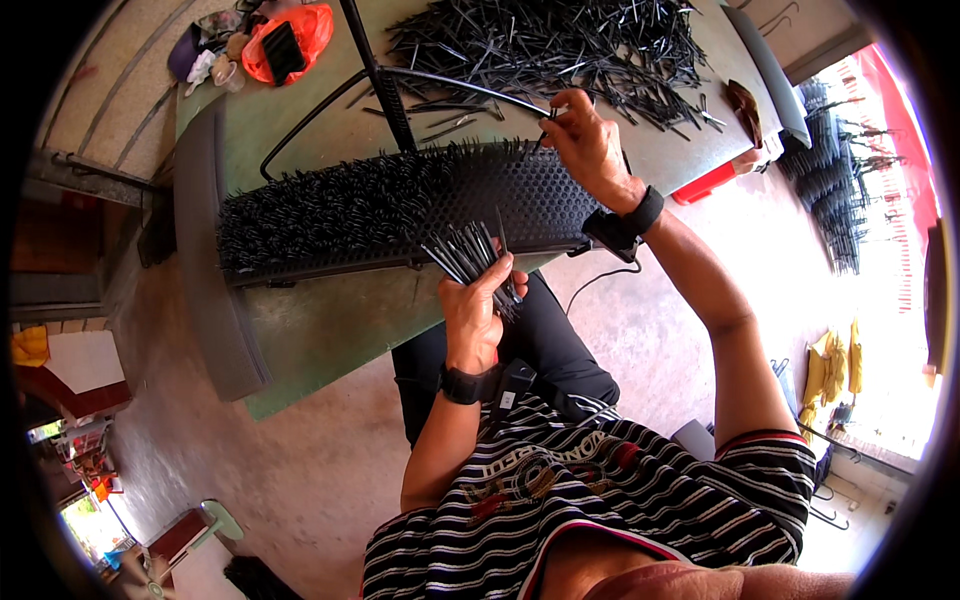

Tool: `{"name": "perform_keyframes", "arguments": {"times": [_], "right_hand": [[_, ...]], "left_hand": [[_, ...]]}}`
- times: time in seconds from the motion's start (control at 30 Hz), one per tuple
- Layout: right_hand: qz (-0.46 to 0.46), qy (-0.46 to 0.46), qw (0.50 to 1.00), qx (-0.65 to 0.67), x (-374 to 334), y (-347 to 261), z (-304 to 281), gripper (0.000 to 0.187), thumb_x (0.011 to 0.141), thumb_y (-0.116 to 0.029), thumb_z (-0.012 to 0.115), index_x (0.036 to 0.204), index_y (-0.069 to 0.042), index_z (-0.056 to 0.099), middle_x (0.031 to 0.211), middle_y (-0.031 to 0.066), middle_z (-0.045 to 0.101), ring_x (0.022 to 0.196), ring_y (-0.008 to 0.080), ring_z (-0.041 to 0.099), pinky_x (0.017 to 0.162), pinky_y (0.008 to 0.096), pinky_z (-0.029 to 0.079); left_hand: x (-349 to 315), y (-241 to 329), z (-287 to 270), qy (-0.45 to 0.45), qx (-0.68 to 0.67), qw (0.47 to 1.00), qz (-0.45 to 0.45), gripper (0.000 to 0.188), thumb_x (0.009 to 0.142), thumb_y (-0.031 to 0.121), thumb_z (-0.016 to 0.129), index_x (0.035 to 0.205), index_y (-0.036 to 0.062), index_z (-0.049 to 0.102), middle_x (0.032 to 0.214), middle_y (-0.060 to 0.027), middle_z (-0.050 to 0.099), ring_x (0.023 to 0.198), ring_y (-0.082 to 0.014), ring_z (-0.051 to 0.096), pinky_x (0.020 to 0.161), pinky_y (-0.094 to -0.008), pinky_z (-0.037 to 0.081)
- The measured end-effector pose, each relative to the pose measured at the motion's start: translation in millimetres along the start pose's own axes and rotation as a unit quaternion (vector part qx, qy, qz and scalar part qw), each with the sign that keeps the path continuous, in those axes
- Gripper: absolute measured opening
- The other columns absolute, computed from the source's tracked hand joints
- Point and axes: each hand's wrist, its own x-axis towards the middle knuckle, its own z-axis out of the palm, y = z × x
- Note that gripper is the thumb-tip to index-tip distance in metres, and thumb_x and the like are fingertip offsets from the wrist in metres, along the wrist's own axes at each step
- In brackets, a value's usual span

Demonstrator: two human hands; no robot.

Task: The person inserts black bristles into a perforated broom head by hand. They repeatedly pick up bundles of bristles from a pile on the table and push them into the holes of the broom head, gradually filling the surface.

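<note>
Head view shows the left hand (478,300) clamped on a pin bundle (462,250), the right hand (588,145) at 12 o'clock pinching one pin (545,125), best pushed straight into the perforated black panel (400,205).

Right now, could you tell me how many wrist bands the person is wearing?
2: one black band on the left wrist, below the left hand gripping a bundle of black pins, and one on the right wrist, below the right hand.

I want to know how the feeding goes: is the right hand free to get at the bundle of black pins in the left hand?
Probably yes. The right hand pinches only one pin above the perforated panel; the bundle of black pins in the left hand fans out uncovered just below it.
</note>
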Motion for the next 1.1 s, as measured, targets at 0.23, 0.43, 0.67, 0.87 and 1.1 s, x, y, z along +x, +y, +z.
{"name": "perform_keyframes", "arguments": {"times": [0.23,0.43,0.67,0.87,1.1], "right_hand": [[-0.134,-0.055,0.958,-0.247,0.1,-2.6,-2.2,0.014,0.081,-0.009,0.062,0.091,0.001,0.062,0.071,0.0171,0.063,0.061,0.0235,0.062,0.055,0.0314,0.048],[0.038,-0.265,0.963,0.007,-24.3,-50.6,3.0,0.021,0.081,-0.019,0.066,0.090,0.000,0.067,0.073,0.0115,0.066,0.063,0.0139,0.061,0.058,0.0292,0.047],[0.060,-0.296,0.953,0.014,-22.7,-47.9,22.0,0.028,0.085,-0.024,0.063,0.093,0.002,0.067,0.071,0.0084,0.066,0.063,0.0076,0.056,0.057,0.0282,0.046],[0.007,-0.354,0.931,0.085,-22.9,-59.0,29.6,0.017,0.077,-0.013,0.069,0.090,-0.002,0.070,0.077,0.0073,0.068,0.068,0.0087,0.060,0.060,0.0251,0.046],[0.180,-0.259,0.924,0.218,-27.8,-66.0,37.6,0.017,0.087,-0.014,0.060,0.091,0.002,0.064,0.080,0.0093,0.068,0.063,0.0094,0.061,0.057,0.0226,0.049]], "left_hand": [[-2.6,0.7,2.4,0.010,0.005,1.000,-0.002,0.017,0.075,-0.005,0.066,0.091,-0.0019,0.059,0.072,-0.0086,0.061,0.053,-0.0197,0.060,0.046,-0.0304,0.048],[-4.4,2.0,5.8,-0.023,0.042,0.999,-0.019,0.014,0.076,-0.005,0.065,0.089,-0.0018,0.061,0.074,-0.0080,0.062,0.054,-0.0193,0.061,0.046,-0.0299,0.047],[-6.5,1.8,-5.4,-0.099,0.066,0.991,-0.055,0.012,0.078,-0.002,0.065,0.089,-0.0023,0.060,0.075,-0.0077,0.062,0.057,-0.0189,0.062,0.048,-0.0282,0.048],[-6.9,-3.1,-17.1,-0.127,0.097,0.985,-0.066,0.013,0.078,-0.003,0.063,0.091,-0.0039,0.060,0.076,-0.0087,0.062,0.058,-0.0200,0.063,0.049,-0.0288,0.050],[-7.4,-2.3,-30.9,-0.123,0.104,0.984,-0.076,0.011,0.078,-0.002,0.064,0.088,-0.0051,0.059,0.074,-0.0091,0.062,0.057,-0.0204,0.063,0.049,-0.0291,0.050]]}}
